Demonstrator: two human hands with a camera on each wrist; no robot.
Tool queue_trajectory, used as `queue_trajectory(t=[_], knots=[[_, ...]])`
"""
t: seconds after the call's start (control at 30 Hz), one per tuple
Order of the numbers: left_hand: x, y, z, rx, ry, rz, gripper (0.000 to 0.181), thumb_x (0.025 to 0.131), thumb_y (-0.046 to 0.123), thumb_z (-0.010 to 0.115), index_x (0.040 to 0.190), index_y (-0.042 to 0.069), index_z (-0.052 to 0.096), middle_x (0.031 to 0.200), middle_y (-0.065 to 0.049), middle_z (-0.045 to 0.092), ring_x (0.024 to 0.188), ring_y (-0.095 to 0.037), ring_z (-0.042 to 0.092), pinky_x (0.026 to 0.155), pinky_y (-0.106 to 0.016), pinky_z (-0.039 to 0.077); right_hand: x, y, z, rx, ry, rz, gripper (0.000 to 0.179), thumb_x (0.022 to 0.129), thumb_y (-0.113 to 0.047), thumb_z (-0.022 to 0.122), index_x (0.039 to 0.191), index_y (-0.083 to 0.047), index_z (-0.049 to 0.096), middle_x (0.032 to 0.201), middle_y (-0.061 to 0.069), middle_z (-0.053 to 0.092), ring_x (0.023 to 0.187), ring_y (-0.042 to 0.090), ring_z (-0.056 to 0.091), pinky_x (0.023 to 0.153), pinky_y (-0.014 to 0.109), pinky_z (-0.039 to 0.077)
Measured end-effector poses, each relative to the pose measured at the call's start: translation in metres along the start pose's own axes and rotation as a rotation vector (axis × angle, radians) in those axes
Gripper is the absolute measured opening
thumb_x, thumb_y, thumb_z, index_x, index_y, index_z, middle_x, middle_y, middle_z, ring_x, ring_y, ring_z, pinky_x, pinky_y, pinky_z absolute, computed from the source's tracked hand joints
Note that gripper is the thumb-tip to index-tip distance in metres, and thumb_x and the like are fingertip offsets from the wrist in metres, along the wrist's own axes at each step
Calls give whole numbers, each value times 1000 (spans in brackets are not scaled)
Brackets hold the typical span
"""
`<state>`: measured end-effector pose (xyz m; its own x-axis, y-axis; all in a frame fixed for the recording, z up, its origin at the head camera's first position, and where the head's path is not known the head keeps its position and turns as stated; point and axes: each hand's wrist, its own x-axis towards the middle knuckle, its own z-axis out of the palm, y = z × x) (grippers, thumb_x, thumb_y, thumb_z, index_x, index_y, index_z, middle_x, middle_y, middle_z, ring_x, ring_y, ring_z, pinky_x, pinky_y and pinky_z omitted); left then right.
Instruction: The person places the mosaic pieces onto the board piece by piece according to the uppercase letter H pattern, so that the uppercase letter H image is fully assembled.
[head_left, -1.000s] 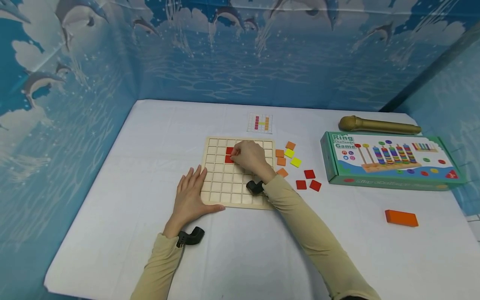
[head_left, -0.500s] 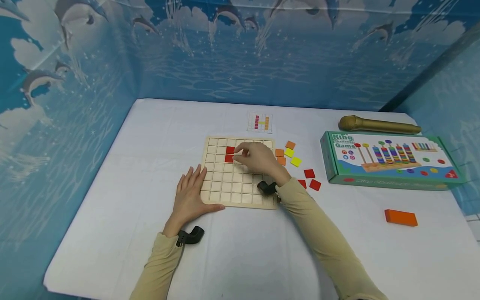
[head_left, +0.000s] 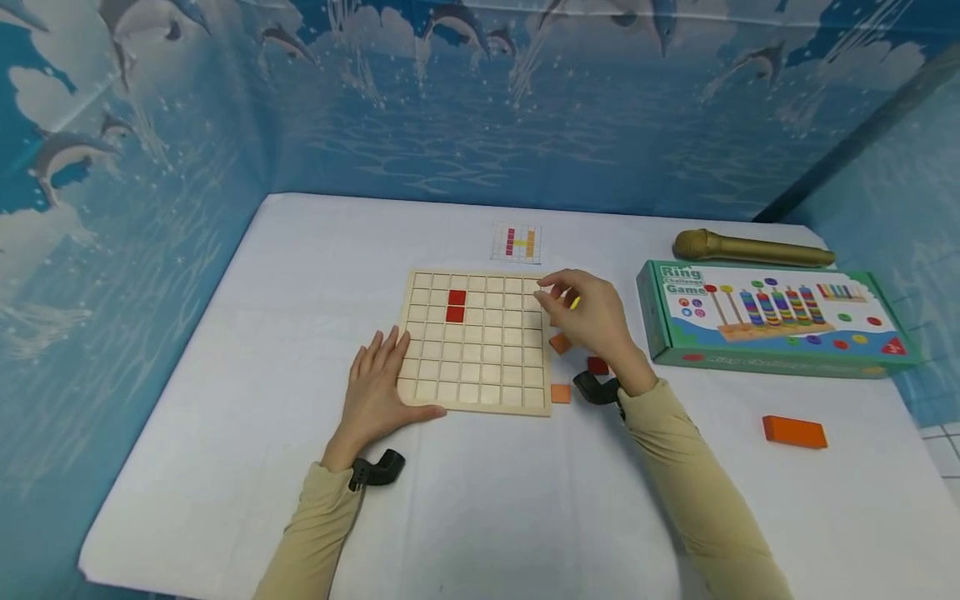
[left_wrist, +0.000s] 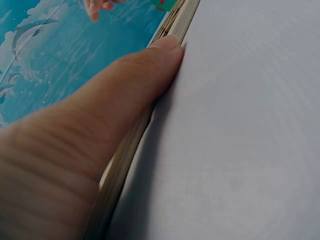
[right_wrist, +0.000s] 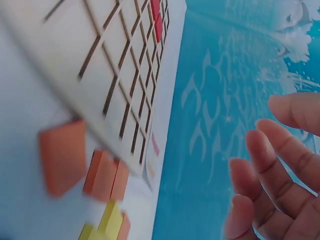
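Observation:
On the table lies a square wooden grid board (head_left: 472, 354). Two red square tiles (head_left: 456, 306) sit in its cells, one below the other, left of centre. My left hand (head_left: 378, 387) rests spread at the near left corner, and in the left wrist view its thumb (left_wrist: 125, 80) presses along the board's front edge. Over the right edge hovers my right hand (head_left: 592, 321), fingers loosely bent; the right wrist view shows a gap between thumb and fingers (right_wrist: 260, 155) and nothing held. Under and beside it lie orange tiles (right_wrist: 63, 157), yellow tiles (right_wrist: 111, 220) and a red tile (head_left: 597, 365), partly hidden.
Behind the board lies a printed pattern card (head_left: 516, 242). To the right are a green Ring Challenge Game box (head_left: 780, 317), a gold microphone (head_left: 753, 248) behind it and an orange block (head_left: 795, 432) nearer the front. A dolphin-print curtain (head_left: 465, 125) encloses the table.
My right hand has let go of the lower red tile and moved right, from the board's middle to the loose tiles. The left hand stays in place.

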<state>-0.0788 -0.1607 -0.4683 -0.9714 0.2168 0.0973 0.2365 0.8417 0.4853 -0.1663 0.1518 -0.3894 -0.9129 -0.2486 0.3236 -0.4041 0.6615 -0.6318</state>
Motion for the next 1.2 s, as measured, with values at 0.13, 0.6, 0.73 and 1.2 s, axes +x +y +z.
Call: queue_trajectory(t=[0.13, 0.6, 0.73, 1.2], knots=[[0, -1, 0, 1, -4, -2, 119, 60, 65, 77, 150, 7, 25, 155, -14, 19, 142, -30, 7, 112, -45, 2, -13, 8, -10, -28, 51, 13, 20, 88, -22, 69, 101, -6, 71, 80, 5, 62, 67, 19, 56, 55, 33, 43], [0, 0, 0, 4, 2, -2, 120, 60, 65, 77, 151, 7, 24, 155, -14, 19, 142, -29, 7, 112, -45, 2, -49, 26, -26, -133, -19, 94, 23, 85, -18, 72, 100, -1, 70, 73, 5, 59, 62, 19, 51, 51, 32, 41], [0, 0, 0, 3, -4, -5, 120, 60, 65, 76, 151, 8, 24, 155, -14, 19, 142, -29, 6, 113, -44, 1, -54, 28, -28, -157, -79, 150, 27, 83, -19, 74, 102, 0, 70, 72, 5, 57, 64, 21, 50, 54, 33, 41], [0, 0, 0, 4, -1, -5, 119, 60, 65, 77, 151, 7, 25, 155, -14, 20, 142, -29, 7, 113, -44, 1, -66, 33, -33, -184, -297, 269, 29, 80, -19, 77, 101, 0, 69, 69, 2, 55, 63, 19, 49, 55, 31, 39]])
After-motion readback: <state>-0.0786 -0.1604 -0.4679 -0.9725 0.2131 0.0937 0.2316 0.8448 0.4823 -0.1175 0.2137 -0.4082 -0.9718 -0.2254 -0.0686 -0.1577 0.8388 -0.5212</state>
